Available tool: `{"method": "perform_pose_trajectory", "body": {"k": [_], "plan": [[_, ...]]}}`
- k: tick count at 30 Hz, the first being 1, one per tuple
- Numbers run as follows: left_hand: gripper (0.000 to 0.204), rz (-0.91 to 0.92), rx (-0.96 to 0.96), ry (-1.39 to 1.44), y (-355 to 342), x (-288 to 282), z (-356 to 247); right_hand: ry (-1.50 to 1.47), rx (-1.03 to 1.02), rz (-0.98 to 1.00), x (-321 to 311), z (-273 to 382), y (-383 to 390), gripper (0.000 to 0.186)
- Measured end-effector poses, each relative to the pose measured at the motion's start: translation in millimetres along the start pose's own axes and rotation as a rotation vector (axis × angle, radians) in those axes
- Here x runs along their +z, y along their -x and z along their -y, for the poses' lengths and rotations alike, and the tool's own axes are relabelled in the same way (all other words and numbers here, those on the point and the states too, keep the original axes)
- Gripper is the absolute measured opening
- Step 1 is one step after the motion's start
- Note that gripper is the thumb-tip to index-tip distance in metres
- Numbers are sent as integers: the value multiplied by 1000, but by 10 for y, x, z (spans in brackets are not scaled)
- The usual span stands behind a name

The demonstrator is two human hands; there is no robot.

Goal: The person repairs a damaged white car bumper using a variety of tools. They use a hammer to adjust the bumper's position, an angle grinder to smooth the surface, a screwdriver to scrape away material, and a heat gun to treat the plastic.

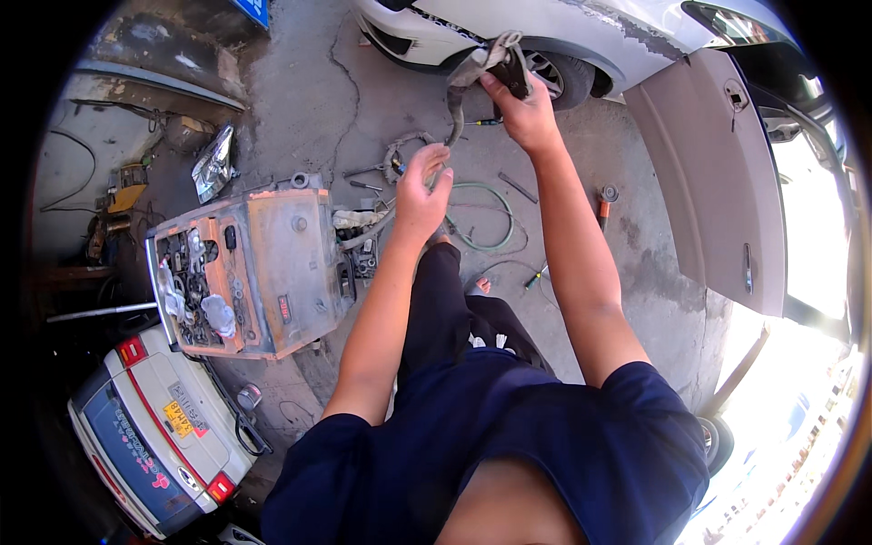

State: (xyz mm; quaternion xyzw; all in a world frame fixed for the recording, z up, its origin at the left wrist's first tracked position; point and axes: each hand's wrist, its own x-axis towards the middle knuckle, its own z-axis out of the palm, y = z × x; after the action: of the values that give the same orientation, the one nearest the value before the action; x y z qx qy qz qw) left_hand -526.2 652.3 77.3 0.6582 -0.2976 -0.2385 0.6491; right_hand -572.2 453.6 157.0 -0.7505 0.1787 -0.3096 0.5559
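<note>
My right hand [527, 111] is closed around the dark handle of a grey, gun-shaped tool [474, 69], held up in front of the white car. A thick grey cable [456, 118] hangs from the tool and bends down to my left hand [423, 195]. That hand has its fingers stretched out and the thumb apart; the cable passes beneath it, and I cannot tell how firmly they touch. Beyond the left wrist, a cable runs on to the worn, orange-edged metal cabinet [295, 263].
A white car [436, 32] with scraped paint stands ahead. To the right is a beige car door [708, 163]. On the floor lie a green hose [509, 227], a metal bar [518, 187] and an orange-handled tool [606, 207]. A silver van [168, 427] stands at lower left.
</note>
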Motion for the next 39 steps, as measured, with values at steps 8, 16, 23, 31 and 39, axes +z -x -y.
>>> {"method": "perform_pose_trajectory", "body": {"k": [8, 16, 23, 31, 39], "plan": [[62, -213, 346, -233, -1021, 221, 722, 279, -273, 410, 853, -529, -152, 36], [49, -564, -603, 1504, -741, 257, 2106, 227, -45, 689, 1218, -1911, -173, 57], [23, -681, -240, 470, -625, 271, 3909, 376, 640, 386, 577, -5689, 714, 38], [23, -669, -378, 143, -288, 729, 4649, 705, 100, 1040, 2636, -8004, 996, 38], [26, -478, -480, 104, -238, 877, 4706, 1033, -8, 1206, 3024, -8260, 1286, 43]]}}
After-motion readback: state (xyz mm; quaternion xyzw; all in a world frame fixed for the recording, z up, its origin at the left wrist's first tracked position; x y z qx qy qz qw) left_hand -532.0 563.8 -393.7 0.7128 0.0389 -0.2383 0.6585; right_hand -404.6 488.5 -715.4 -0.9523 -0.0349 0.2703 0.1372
